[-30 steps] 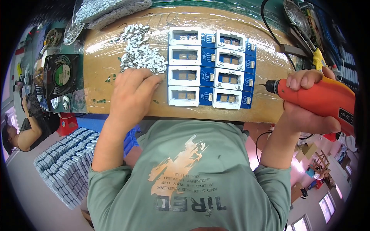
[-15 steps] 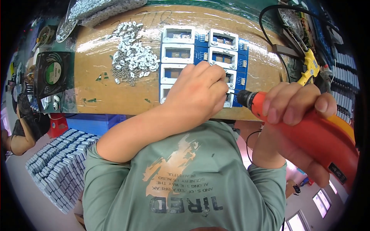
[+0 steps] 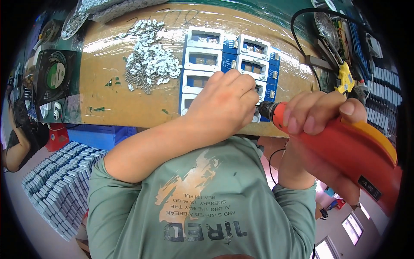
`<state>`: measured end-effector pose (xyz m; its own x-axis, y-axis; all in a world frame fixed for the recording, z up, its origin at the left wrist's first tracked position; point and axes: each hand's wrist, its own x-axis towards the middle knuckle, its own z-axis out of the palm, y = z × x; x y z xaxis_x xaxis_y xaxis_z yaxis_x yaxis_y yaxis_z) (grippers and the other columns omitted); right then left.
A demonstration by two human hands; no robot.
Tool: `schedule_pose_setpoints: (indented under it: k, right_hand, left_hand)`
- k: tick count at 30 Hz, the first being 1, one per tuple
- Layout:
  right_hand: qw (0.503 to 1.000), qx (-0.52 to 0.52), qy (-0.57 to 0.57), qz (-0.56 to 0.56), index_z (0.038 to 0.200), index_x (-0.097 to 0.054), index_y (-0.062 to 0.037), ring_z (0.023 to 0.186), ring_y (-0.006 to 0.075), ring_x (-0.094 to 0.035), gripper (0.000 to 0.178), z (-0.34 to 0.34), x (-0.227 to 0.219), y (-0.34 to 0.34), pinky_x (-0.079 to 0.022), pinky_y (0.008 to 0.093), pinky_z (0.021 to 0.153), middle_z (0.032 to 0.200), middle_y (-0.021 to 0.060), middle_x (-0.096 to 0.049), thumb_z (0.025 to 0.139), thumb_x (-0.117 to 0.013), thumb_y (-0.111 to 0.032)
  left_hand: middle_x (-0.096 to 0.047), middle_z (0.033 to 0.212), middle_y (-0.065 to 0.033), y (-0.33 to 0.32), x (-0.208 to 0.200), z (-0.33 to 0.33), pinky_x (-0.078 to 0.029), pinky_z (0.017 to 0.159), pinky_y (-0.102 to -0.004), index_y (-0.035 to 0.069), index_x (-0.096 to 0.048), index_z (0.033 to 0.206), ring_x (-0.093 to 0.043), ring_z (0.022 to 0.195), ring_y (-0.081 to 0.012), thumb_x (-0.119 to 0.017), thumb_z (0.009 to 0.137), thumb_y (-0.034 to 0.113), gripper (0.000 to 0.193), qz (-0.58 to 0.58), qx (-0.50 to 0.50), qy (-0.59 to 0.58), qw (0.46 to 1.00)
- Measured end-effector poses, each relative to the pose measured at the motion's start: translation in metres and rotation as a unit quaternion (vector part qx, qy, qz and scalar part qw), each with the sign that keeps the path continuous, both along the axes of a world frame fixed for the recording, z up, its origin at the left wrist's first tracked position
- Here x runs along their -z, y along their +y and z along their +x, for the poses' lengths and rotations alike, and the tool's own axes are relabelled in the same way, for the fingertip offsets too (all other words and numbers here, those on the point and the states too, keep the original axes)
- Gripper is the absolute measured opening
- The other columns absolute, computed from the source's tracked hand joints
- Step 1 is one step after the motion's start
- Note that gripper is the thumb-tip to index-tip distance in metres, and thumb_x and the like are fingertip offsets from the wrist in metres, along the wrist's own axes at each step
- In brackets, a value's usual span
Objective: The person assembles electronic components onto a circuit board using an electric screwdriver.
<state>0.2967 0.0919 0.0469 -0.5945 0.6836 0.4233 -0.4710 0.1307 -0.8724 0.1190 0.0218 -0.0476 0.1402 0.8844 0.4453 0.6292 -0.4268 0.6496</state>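
Observation:
My right hand (image 3: 317,113) is wrapped round a red power drill (image 3: 345,151) with an orange-yellow back and black chuck. The drill points left, its tip close to the fingers of my left hand (image 3: 227,98). That left hand is curled, knuckles up, over the lower part of a blue circuit board (image 3: 229,64). Its fingertips, and anything in them, are hidden. Several white rectangular frames (image 3: 187,59) sit on the board in two columns, and some in the right column have screws in them. Left of the board lies a pile of small white clips and screws (image 3: 156,64).
A black fan (image 3: 56,75) stands at the table's left, with a blue crate (image 3: 97,136) and stacked grey-white pieces (image 3: 58,185) below. To the right are a yellow glue gun (image 3: 345,77) and a black cable (image 3: 297,19). Another person's arm (image 3: 17,144) shows at far left.
The drill and my right hand have shifted slightly left and down. My left hand stays curled over the board. The whole view has tilted a little.

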Motion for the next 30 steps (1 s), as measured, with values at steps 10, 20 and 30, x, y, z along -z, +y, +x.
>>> schedule_pose_setpoints:
  k: [10,20,30]
  right_hand:
    - [0.992,-0.063,-0.011,0.106,0.14,-0.045,-0.0031,0.081,0.0248,-0.06,0.11,-0.009,0.01,0.003,-0.049,0.0377,0.072,0.102,0.0116,-0.058,0.071,-0.074,-0.084]
    - [0.997,0.028,-0.029,0.063,0.135,-0.05,-0.0065,0.073,0.0268,-0.06,0.108,-0.02,0.005,-0.011,-0.051,0.0411,0.066,0.093,0.0107,-0.061,0.064,-0.079,-0.082]
    - [0.994,0.025,0.044,0.1,0.15,-0.045,-0.0001,0.075,0.0241,-0.059,0.112,0.007,0.001,0.023,-0.049,0.0372,0.068,0.095,0.0107,-0.058,0.077,-0.073,-0.08]
  left_hand:
    - [-0.062,0.101,-0.0058,-0.003,-0.001,0.002,-0.045,0.087,-0.0412,0.008,-0.068,0.091,-0.059,0.099,-0.0275,-0.075,0.071,0.012,0.022,-0.03,0.008,-0.002,1.0]
    - [-0.057,0.095,-0.0048,-0.006,-0.001,0.001,-0.042,0.082,-0.0378,0.009,-0.064,0.086,-0.056,0.094,-0.0242,-0.069,0.076,0.016,0.013,0.002,0.006,-0.006,1.0]
    - [-0.059,0.099,-0.0054,-0.005,-0.005,-0.003,-0.043,0.083,-0.0376,0.01,-0.066,0.09,-0.057,0.094,-0.0241,-0.071,0.077,0.014,0.014,-0.005,-0.007,-0.019,1.0]
